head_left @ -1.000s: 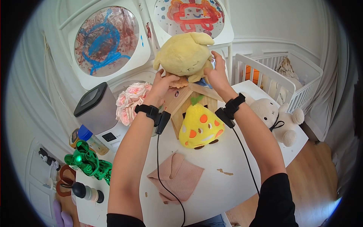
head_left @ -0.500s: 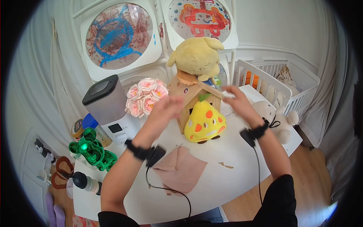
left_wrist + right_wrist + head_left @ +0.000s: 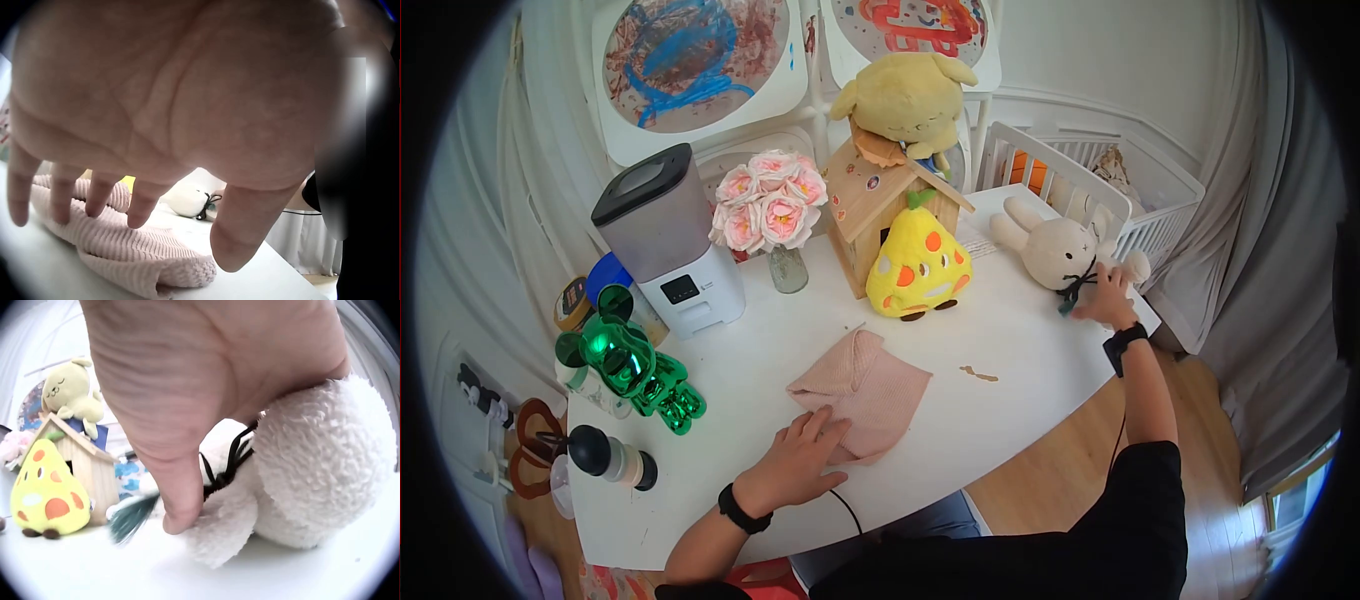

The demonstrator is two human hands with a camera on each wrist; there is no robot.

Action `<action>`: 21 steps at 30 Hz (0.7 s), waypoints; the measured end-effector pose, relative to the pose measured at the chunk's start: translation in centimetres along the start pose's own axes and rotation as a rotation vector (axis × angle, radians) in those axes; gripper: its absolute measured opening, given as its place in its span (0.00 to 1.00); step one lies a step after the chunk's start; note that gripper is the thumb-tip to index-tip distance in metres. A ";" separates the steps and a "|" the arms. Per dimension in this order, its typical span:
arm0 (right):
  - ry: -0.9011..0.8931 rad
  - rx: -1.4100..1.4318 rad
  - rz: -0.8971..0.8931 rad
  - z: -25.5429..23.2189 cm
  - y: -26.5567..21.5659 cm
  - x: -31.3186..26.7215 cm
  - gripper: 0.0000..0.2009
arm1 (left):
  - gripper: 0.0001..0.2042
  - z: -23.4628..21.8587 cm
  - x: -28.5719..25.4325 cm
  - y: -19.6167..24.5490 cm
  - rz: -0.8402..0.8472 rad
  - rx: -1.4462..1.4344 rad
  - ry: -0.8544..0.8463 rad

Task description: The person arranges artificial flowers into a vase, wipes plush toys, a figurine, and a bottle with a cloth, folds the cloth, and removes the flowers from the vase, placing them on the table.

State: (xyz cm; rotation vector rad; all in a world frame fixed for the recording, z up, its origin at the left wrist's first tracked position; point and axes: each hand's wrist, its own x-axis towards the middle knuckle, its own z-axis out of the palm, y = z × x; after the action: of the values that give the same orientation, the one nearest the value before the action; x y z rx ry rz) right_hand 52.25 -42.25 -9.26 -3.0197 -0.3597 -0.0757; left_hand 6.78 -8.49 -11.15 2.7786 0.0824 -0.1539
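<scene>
At the table's right side lies a white plush rabbit [image 3: 1055,255] with a dark cord at its neck. My right hand [image 3: 1110,300] grips its body from above. In the right wrist view, the thumb [image 3: 181,506] lies along one fuzzy limb, near a dark green tassel [image 3: 134,519]; the other fingertips are hidden. Toward the front of the table, my left hand [image 3: 795,455] hovers palm down with spread fingers at the lower left edge of a folded pink ribbed knit cloth [image 3: 890,390]. Those fingers overlap the cloth in the left wrist view.
A wooden house [image 3: 870,195] carries a pale yellow plush dog [image 3: 910,100], with a yellow plush pear [image 3: 920,265] in front. To the left stand pink flowers [image 3: 770,200] in a vase, a grey-and-white appliance [image 3: 670,240], a shiny green bear figure [image 3: 625,365] and a black-topped bottle [image 3: 605,455].
Both hands have left the plush dog, which now sits on the house roof. The right hand has moved right onto the rabbit; the left has come down toward the pink cloth.
</scene>
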 end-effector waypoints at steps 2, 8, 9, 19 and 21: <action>0.107 -0.114 -0.044 2.6 -0.1 0.2 0.54 | 0.37 1.1 0.9 0.2 0.014 0.020 -0.014; 0.543 0.164 -0.186 6.0 4.6 3.5 0.30 | 0.39 2.4 4.1 3.2 0.069 0.053 -0.064; 0.624 0.241 -0.158 5.5 4.4 2.3 0.23 | 0.39 2.4 4.6 3.7 0.103 -0.002 -0.132; 0.519 1.477 -0.029 1.4 14.6 0.9 0.11 | 0.32 -1.4 -0.4 1.8 0.335 -0.732 -0.256; 0.501 1.578 -0.128 -2.8 13.1 -3.7 0.08 | 0.26 -0.6 -1.9 0.5 0.318 -0.736 -0.238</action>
State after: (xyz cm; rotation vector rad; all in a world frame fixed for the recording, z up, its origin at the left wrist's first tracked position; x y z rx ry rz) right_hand 51.59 -56.04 -7.88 -1.3572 -0.3106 -0.3437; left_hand 5.03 -8.79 -10.21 1.9906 -0.3018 -0.3001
